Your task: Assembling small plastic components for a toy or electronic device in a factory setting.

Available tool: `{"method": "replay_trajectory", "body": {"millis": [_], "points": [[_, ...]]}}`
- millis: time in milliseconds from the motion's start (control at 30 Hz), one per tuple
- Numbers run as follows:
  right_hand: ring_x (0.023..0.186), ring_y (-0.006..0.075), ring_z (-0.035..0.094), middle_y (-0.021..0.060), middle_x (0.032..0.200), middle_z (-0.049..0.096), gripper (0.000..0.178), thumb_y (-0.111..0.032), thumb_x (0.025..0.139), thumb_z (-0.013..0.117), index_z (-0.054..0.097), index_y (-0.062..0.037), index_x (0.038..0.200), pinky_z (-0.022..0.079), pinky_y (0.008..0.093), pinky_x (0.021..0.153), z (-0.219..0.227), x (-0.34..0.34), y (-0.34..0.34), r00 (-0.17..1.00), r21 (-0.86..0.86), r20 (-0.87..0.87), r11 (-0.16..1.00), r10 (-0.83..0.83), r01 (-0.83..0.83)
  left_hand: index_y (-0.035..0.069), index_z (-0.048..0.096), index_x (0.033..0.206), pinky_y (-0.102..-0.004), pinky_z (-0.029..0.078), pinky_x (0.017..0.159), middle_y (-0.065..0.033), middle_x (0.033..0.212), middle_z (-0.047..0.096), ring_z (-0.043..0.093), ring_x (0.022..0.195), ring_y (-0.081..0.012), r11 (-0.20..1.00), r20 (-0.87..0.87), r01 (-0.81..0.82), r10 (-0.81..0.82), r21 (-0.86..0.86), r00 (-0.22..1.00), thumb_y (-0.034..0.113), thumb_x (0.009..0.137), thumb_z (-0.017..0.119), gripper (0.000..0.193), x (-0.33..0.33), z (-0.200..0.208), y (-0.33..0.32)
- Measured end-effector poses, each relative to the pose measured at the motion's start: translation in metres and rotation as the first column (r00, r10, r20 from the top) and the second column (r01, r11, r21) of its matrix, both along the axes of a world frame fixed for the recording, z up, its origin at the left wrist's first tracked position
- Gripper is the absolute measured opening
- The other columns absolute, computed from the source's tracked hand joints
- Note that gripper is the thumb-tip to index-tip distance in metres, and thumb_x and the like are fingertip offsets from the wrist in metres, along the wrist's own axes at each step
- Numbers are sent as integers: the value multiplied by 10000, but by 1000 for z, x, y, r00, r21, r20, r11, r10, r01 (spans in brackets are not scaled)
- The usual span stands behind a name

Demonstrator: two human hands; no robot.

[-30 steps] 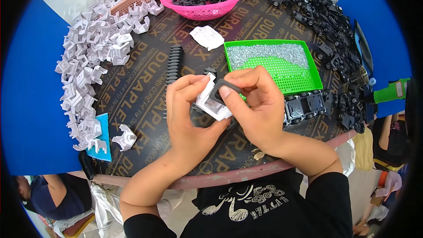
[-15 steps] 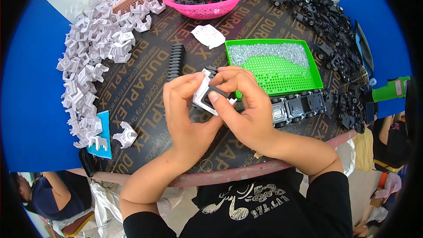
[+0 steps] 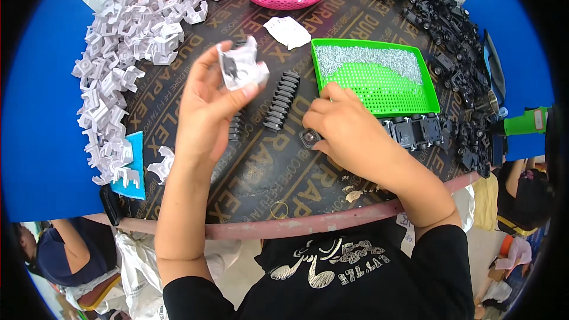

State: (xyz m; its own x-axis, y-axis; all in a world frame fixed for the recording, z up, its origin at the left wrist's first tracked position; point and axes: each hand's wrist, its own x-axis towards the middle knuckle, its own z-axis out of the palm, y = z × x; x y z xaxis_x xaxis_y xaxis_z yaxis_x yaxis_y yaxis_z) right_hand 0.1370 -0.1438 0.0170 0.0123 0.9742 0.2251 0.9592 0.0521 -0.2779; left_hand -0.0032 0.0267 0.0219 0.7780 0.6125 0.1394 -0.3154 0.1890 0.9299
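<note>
My left hand (image 3: 208,98) is raised over the middle-left of the table, its fingers and thumb closed round a white plastic shell (image 3: 244,65) with a dark patch on its inner side. To the right, my right hand (image 3: 344,120) is low over the table, near the front left corner of the green tray (image 3: 435,99). It pinches a small dark piece (image 3: 310,137) with a roundish end; most of it is hidden by the fingers. Between my hands lies a row of stacked black ribbed parts (image 3: 281,101). Another such row (image 3: 235,127) shows partly behind my left hand.
White shells (image 3: 127,41) are heaped along the left, one beside a blue cloth (image 3: 137,160). Black wheeled chassis (image 3: 438,29) line the right, some (image 3: 415,131) in front of the tray, which holds many small silvery screws. A pink basket (image 3: 290,0) and crumpled paper (image 3: 287,31) are farther back.
My hands have parted. The left moved up and left with the white shell; the right moved right and now pinches a small dark piece. The view has shifted slightly.
</note>
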Motion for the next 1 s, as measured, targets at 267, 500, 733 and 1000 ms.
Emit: {"method": "replay_trajectory", "body": {"millis": [267,500,733,1000], "points": [[911,341,589,144,914,636,314,29,694,689,603,-10,994,481,427,775,17,8,-1,905,257,-323,894,-278,367,40,402,1317,-381,455,991,-158,1290,516,558,1156,-258,990,-71,140,-139,20,988,-72,679,768,744,0,4,-28],[915,349,563,153,900,611,295,55,701,648,617,16,992,472,423,813,17,8,2,943,394,-306,883,-134,254,37,424,1273,-338,499,944,-93,1273,482,532,1154,-192,967,-89,157,-142,198,986,-89,700,763,677,4,-1,-35],[871,321,561,128,880,588,338,68,699,652,626,4,1030,480,399,759,14,4,2,951,419,-286,876,-122,238,37,425,1263,-355,504,954,-109,1296,474,534,1163,-206,959,-67,90,-75,269,995,-118,674,764,697,4,0,-40],[834,313,566,120,871,582,393,69,692,676,622,-22,1071,481,396,725,19,8,0,965,510,-237,831,-111,221,28,434,1259,-343,523,932,-113,1292,475,541,1154,-209,960,-97,55,-29,276,995,-147,669,737,686,3,3,-40]]}}
